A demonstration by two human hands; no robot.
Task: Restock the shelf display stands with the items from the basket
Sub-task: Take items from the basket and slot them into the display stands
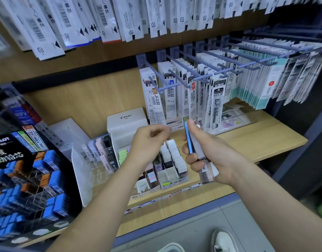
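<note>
My right hand (209, 153) grips a bundle of slim lead cases (194, 144) in blue, grey and clear pinkish plastic, held upright above the shelf. My left hand (147, 142) hovers just left of the bundle with its fingers curled loosely; nothing is visible in it. Directly below both hands stands a small display stand (170, 171) with rows of white, black and pink lead cases. Left of it is a clear acrylic stand (94, 160) with a few cases and several vacant slots. No basket is in view.
A white Pilot box (126, 120) sits behind the stands. Refill packs (216, 99) hang from blue-grey pegs (193, 70) jutting out above the hands. A black Pilot rack of blue and orange lead cases (29, 179) fills the left. The wooden shelf (256, 142) lies to the right.
</note>
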